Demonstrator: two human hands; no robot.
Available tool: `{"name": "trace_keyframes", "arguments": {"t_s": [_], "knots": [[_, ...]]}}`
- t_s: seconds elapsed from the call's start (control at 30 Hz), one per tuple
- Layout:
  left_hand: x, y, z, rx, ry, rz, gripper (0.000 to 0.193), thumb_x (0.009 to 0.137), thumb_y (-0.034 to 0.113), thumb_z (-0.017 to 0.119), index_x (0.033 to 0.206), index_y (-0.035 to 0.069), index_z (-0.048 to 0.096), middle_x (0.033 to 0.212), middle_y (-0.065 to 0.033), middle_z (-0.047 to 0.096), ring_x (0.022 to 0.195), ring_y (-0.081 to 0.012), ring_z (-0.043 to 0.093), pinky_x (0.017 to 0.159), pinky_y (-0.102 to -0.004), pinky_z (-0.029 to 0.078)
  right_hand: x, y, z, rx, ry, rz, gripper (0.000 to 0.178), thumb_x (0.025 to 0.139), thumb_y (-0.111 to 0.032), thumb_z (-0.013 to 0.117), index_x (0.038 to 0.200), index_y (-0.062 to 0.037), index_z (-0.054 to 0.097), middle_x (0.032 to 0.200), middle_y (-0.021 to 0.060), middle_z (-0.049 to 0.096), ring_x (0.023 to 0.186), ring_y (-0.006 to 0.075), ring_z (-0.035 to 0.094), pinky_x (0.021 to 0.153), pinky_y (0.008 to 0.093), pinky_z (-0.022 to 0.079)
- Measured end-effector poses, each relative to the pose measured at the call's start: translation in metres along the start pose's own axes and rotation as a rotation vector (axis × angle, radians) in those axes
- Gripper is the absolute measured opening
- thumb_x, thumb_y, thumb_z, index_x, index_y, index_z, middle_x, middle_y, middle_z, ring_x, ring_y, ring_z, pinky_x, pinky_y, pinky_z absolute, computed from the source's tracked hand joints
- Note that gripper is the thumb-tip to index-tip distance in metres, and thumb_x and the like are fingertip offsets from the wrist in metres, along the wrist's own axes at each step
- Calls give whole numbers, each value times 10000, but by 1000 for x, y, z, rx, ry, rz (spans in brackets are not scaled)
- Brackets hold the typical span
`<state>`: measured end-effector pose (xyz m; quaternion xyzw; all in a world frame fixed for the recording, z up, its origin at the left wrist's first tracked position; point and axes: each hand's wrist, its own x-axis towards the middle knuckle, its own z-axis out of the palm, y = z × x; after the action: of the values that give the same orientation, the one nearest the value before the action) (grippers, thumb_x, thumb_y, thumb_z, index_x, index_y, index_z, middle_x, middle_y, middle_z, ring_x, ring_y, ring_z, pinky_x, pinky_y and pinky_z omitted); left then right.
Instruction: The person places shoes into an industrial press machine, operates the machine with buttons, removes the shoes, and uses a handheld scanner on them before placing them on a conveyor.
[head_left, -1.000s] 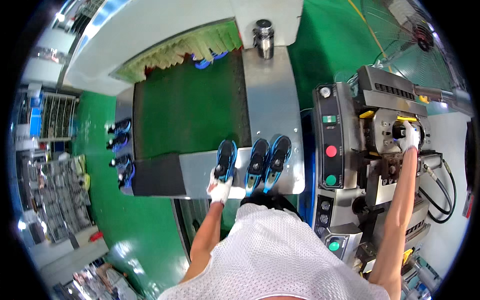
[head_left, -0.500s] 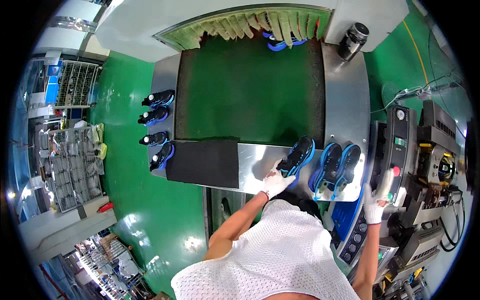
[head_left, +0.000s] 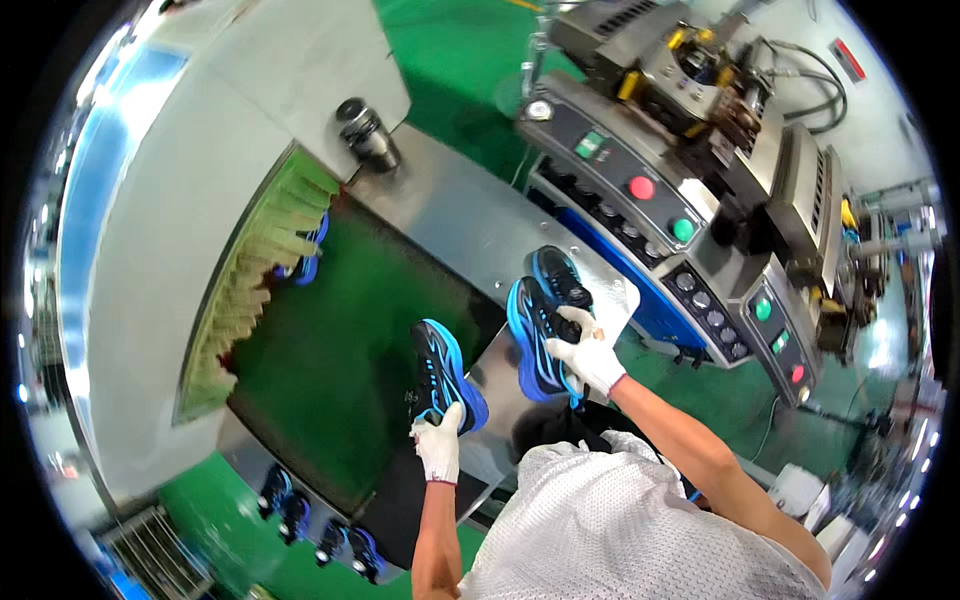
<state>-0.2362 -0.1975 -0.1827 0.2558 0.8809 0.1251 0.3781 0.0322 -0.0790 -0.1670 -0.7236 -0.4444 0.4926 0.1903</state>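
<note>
My left hand (head_left: 437, 452), in a white glove, is closed around the heel of a black sneaker (head_left: 436, 362) with a blue and purple sole. That sneaker points away from me over the near corner of the green conveyor belt (head_left: 330, 400). My gloved right hand (head_left: 592, 360) grips a second, similar sneaker (head_left: 528, 330) by its heel and opening, at the right end of the metal ledge (head_left: 500, 430). Just beyond it and touching or nearly touching it is a third sneaker (head_left: 562, 274), standing on the metal.
Several sneakers (head_left: 295, 515) line the metal border at lower left. A fringed curtain (head_left: 250, 280) hangs over the belt's opening, with a sneaker (head_left: 312, 250) partly under it. A dark flask (head_left: 367, 135) stands on the frame. On the right is a machine with a button panel (head_left: 620, 170).
The view has turned to the right. My right hand has come from beside the machine's panel to a sneaker on the ledge. My left hand still has its sneaker.
</note>
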Motion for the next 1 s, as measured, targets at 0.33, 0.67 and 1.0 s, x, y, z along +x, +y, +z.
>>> {"name": "trace_keyframes", "arguments": {"t_s": [0.33, 0.67, 1.0], "knots": [[-179, 128, 91, 274, -599, 822, 534, 791, 435, 850, 1025, -23, 704, 950, -148, 706, 881, -312, 652, 842, -450, 517, -210, 139, -128, 623, 614, 4, 685, 827, -236, 830, 1405, -35, 521, 1201, 136, 676, 1060, 183, 650, 930, 334, 534], [-459, 107, 232, 1270, -1092, 1269, 1131, 732, 708, 786, 1300, -226, 494, 1298, -395, 577, 1208, -452, 612, 1054, -456, 462, -498, 284, -166, 742, 1854, 447, 619, 780, -164, 799, 1341, 13, 606, 1298, 157, 639, 1199, 221, 612, 1054, 350, 471], [-743, -28, 402, 695, -1676, 2030, 855, 838, 313, 736, 1529, -17, 357, 1391, -271, 588, 1278, -398, 589, 1087, -436, 440, -664, 427, -211, 503, 2294, 1119, 856, 813, -327, 794, 1476, 60, 416, 1380, 286, 583, 1283, 394, 578, 1113, 443, 432]]}}
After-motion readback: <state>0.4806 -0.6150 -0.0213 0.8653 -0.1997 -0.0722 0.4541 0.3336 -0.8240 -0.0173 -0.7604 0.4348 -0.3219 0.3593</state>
